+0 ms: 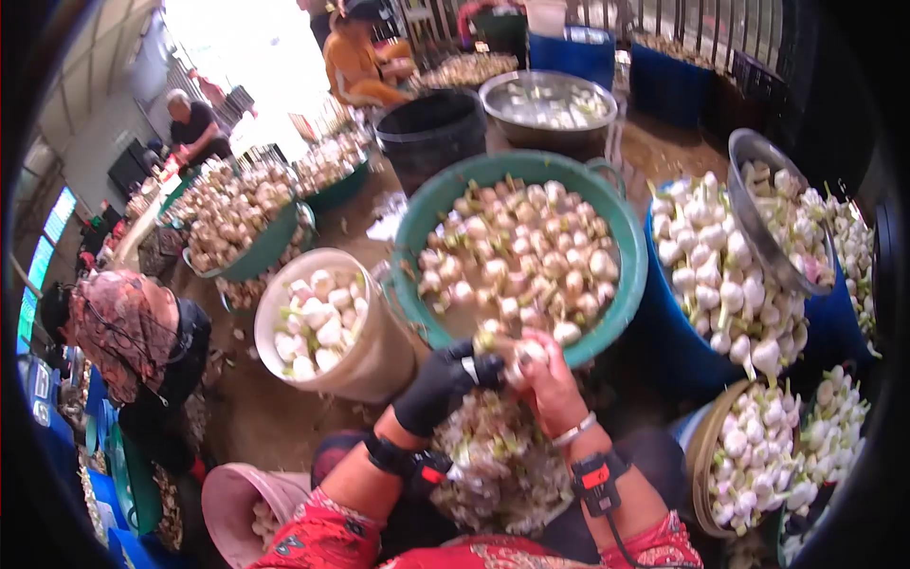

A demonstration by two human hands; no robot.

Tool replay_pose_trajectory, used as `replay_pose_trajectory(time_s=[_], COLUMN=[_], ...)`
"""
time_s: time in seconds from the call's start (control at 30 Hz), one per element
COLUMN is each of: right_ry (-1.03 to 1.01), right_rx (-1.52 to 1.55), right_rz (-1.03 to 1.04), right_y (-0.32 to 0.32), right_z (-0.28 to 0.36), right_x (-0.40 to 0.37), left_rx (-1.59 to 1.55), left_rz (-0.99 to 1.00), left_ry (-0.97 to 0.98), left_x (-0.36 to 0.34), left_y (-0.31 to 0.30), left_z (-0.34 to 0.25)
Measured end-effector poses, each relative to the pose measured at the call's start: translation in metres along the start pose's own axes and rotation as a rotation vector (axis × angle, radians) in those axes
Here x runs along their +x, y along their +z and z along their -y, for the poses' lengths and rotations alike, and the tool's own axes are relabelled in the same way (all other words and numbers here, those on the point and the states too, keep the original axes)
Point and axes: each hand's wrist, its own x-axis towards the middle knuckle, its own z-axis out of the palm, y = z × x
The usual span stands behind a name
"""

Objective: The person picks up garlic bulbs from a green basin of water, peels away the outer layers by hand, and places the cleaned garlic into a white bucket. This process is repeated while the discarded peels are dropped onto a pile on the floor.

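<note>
Just over the near rim of a green basin (633, 275) full of garlic bulbs (531, 248), my two hands meet at a garlic bulb (524, 355). My left hand (444, 387), in a black glove, is closed with its fingertips at the bulb's left side. My bare right hand (554, 381) grips the bulb from the right, thumb and fingers pressed round it. Whether a small tool is between the fingers cannot be made out. Below the hands lies a heap of garlic skins and trimmings (502, 465).
Left of the basin stands a cream bucket (379, 327) of peeled white bulbs. Blue tubs (668, 318) heaped with garlic stand at right, one carrying a tilted metal bowl (749, 213). Behind are a black tub (431, 142) and a metal basin (550, 133). Other people sit nearby, one close at left (123, 332).
</note>
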Motion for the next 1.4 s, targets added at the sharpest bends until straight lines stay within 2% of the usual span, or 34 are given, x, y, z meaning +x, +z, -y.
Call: replay_pose_trajectory(time_s=[0.07, 0.13, 0.2, 0.23, 0.27, 0.33, 0.47, 0.53, 0.6, 0.67, 0.7, 0.73, 0.77, 0.8, 0.87, 0.9, 1.0, 1.13, 1.17, 1.2, 1.27, 1.33, 1.4], right_ry=[-0.009, -0.03, 0.029, 0.284, 0.462, 0.683, 0.66, 0.153, 0.063, 0.144, 0.188, 0.461, 0.568, 0.676, 0.739, 0.777, 0.706, 0.655, 0.661, 0.65, 0.639, 0.532, 0.549], right_rx=[-0.118, -0.077, 0.068, 0.049, 0.077, 0.286, 0.337, 0.006, -0.108, -0.105, -0.101, 0.056, 0.147, 0.245, 0.297, 0.278, 0.331, 0.497, 0.497, 0.477, 0.454, 0.46, 0.429], right_rz=[-0.032, -0.059, -0.052, 0.01, 0.115, 0.219, 0.095, -0.036, -0.002, -0.007, -0.011, 0.171, 0.235, 0.291, 0.413, 0.371, 0.466, 0.572, 0.56, 0.539, 0.517, 0.3, 0.286], right_y=[-0.003, 0.006, 0.003, -0.007, -0.011, -0.018, -0.015, 0.003, 0.002, -0.003, -0.006, -0.017, -0.016, -0.015, -0.023, -0.016, -0.021, -0.022, -0.022, -0.021, -0.018, -0.015, -0.016], right_z=[-0.008, 0.0, -0.008, -0.001, 0.007, 0.013, 0.006, 0.011, 0.018, 0.015, 0.012, 0.019, 0.023, 0.027, 0.02, 0.026, 0.023, 0.017, 0.019, 0.022, 0.027, 0.029, 0.028], right_x=[0.005, 0.001, 0.002, 0.0, 0.004, 0.006, 0.003, -0.009, -0.011, -0.011, -0.011, -0.007, -0.009, -0.011, -0.011, -0.016, -0.017, -0.012, -0.011, -0.01, -0.008, -0.006, -0.002], left_rx=[-0.005, -0.11, 0.081, 0.264, 0.268, 0.245, 0.033, 0.046, 0.049, 0.26, 0.257, 0.669, 1.076, 0.977, 0.919, 0.906, 0.95, 0.814, 0.809, 0.801, 0.27, 0.335, 0.021], left_rz=[0.008, -0.007, -0.021, -0.05, -0.048, -0.021, -0.028, -0.023, -0.015, 0.034, 0.036, 0.007, -0.018, 0.002, -0.016, -0.022, -0.019, -0.038, -0.005, -0.003, 0.059, 0.117, 0.057], left_ry=[-0.021, -0.017, 0.003, 0.01, 0.021, 0.071, -0.025, -0.012, 0.002, 0.151, 0.146, 0.283, 0.411, 0.475, 0.475, 0.515, 0.58, 0.544, 0.444, 0.44, 0.136, 0.166, 0.058], left_x=[0.004, 0.002, 0.004, 0.002, 0.001, -0.004, -0.007, 0.0, 0.004, 0.001, 0.002, 0.005, 0.005, 0.008, 0.005, 0.003, 0.0, 0.001, -0.002, -0.006, -0.01, -0.008, -0.007], left_y=[-0.005, -0.003, -0.009, -0.01, -0.012, -0.013, -0.009, -0.019, -0.021, -0.018, -0.019, -0.02, -0.019, -0.022, -0.02, -0.014, -0.004, -0.006, -0.01, -0.007, -0.004, -0.01, -0.003], left_z=[0.007, 0.008, 0.014, 0.013, 0.015, 0.016, 0.016, 0.025, 0.027, 0.025, 0.022, 0.021, 0.023, 0.036, 0.042, 0.037, 0.019, 0.014, 0.01, 0.007, 0.001, 0.002, 0.004])
